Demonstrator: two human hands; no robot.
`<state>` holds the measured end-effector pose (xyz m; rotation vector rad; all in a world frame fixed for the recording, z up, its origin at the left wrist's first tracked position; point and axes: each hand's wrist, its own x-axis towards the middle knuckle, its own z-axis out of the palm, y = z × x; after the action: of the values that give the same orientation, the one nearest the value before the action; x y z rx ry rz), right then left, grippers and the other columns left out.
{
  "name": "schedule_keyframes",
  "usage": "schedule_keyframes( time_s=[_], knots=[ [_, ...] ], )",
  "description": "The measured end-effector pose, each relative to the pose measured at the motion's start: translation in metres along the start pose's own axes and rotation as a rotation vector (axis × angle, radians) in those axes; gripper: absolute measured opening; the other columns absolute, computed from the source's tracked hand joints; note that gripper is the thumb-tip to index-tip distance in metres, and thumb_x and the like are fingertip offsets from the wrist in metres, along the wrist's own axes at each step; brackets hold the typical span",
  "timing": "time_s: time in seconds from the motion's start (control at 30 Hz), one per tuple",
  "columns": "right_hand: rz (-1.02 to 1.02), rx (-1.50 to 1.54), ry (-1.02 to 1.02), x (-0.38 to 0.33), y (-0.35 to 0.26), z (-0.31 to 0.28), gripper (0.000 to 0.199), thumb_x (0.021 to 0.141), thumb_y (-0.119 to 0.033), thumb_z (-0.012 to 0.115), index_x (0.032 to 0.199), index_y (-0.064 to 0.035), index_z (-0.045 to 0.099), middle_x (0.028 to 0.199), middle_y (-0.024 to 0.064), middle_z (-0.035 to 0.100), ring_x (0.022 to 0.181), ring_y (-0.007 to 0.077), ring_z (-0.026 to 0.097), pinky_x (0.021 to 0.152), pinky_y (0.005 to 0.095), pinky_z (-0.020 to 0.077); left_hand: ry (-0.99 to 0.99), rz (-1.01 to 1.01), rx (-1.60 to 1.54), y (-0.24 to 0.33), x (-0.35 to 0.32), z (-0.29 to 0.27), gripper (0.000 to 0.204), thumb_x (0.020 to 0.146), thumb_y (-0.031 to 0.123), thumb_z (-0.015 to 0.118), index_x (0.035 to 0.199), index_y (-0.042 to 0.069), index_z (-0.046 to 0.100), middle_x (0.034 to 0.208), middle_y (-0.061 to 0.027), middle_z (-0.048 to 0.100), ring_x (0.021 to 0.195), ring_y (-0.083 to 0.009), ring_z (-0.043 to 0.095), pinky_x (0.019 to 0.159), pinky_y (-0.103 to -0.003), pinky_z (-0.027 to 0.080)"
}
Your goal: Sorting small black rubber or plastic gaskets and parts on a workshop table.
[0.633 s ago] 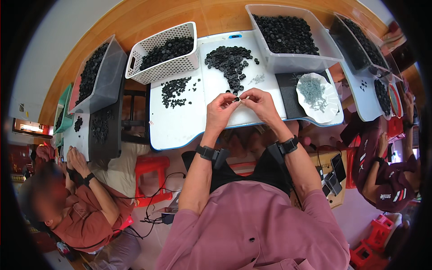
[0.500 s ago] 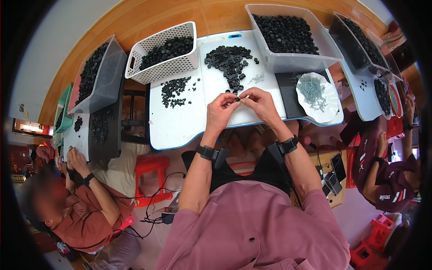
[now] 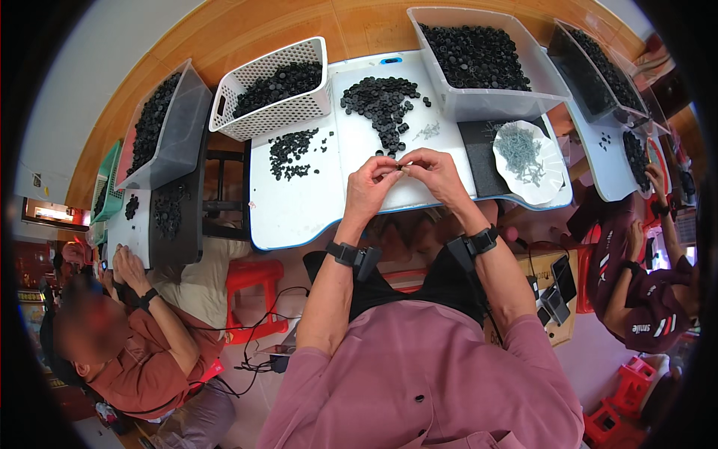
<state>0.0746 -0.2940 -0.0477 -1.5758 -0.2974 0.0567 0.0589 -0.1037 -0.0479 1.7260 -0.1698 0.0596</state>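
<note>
Above the near edge of the white table [image 3: 290, 217], my left hand [image 3: 368, 187] and my right hand [image 3: 437, 179] meet fingertip to fingertip. Both are closed in a pinch on one small black part [image 3: 399, 167], mostly covered by the fingers. Just beyond them a pile of black round caps [image 3: 378, 105] narrows toward my fingertips. A few thin pale screw-like pins [image 3: 428, 132] lie right of that pile. To the left, smaller black pieces [image 3: 290, 152] are spread on the table.
A white perforated basket [image 3: 224, 114] and a clear bin [image 3: 490, 103] of black parts stand at the back. Right, a white scalloped dish [image 3: 552, 173] holds grey pins on a black mat [image 3: 479, 153]. Co-workers sit left [image 3: 161, 337] and right [image 3: 647, 292]. Red stools [image 3: 254, 280] stand below.
My hands stay together at almost the same spot, with only a slight shift of the fingers. On the right, a co-worker's hand has moved to the black pieces there.
</note>
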Motion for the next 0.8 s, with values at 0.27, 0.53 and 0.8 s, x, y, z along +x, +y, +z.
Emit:
schedule_keyframes(
  time_s=[0.27,0.53,0.8],
  knots=[
    [-0.027,-0.059,0.017,-0.003,-0.003,0.002,0.017,0.089,-0.001,0.073,0.104,-0.0022,0.079,0.095,0.0032,0.075,0.082,0.0080,0.064,0.074,0.0241,0.0509,-0.018,0.050,0.101,-0.001,-0.001,-0.001,0.025,0.090,0.012,0.079,0.111,0.003,0.068,0.092,-0.0114,0.079,0.082,-0.0147,0.075,0.072,-0.027,0.056],
    [-0.082,-0.107,0.064,-0.002,0.004,0.002,0.016,0.089,-0.002,0.072,0.104,-0.0024,0.079,0.095,0.0041,0.073,0.078,0.0087,0.062,0.071,0.0237,0.0497,-0.031,0.075,0.172,0.001,-0.001,-0.001,0.024,0.090,0.011,0.077,0.112,0.002,0.070,0.095,-0.0109,0.079,0.088,-0.0157,0.076,0.074,-0.028,0.057],
    [-0.055,-0.082,0.209,-0.006,0.002,0.004,0.016,0.088,-0.003,0.071,0.103,-0.0032,0.077,0.091,0.0024,0.070,0.071,0.0066,0.057,0.065,0.0237,0.0470,0.188,0.060,0.480,0.013,0.015,-0.010,0.038,0.085,0.010,0.078,0.122,0.004,0.070,0.103,-0.0076,0.073,0.080,-0.0157,0.061,0.076,-0.032,0.054]
  ],
)
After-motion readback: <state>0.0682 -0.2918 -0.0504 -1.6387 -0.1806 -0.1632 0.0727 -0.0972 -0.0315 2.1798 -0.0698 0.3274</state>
